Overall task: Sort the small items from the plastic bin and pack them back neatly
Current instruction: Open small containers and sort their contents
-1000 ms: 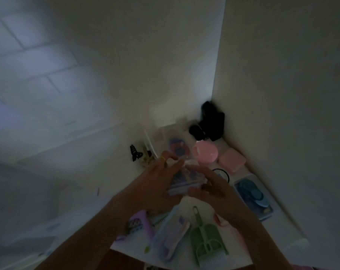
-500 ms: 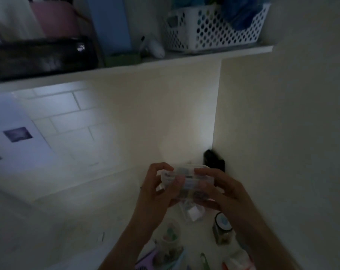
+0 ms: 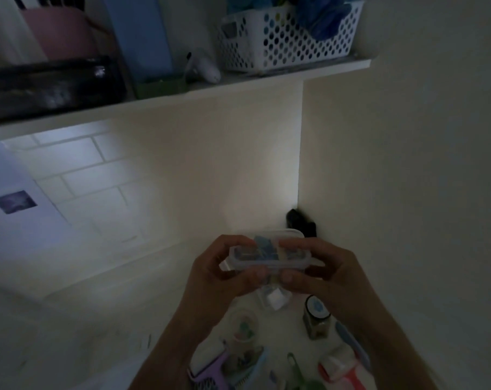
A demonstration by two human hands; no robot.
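Observation:
I hold a small clear plastic box (image 3: 268,256) with blue and pale items inside, raised in front of the wall corner. My left hand (image 3: 219,274) grips its left end, thumb below and fingers over the top. My right hand (image 3: 323,273) grips its right end the same way. Below on the white surface lie small items: a clear cup of coloured bits (image 3: 243,329), a small glass jar (image 3: 317,319), a white cube (image 3: 276,301), a purple tool (image 3: 210,371), a green scoop (image 3: 296,370) and a red-and-white tool (image 3: 341,367).
A white shelf (image 3: 182,99) runs overhead with a perforated white basket (image 3: 289,32), a blue box (image 3: 139,35) and a black case (image 3: 47,85). A wall (image 3: 407,192) closes in on the right. A black object (image 3: 300,223) sits in the corner.
The view tilted up from the table to the shelf. Both hands lifted the clear box off the surface and now hold it higher, at its two ends.

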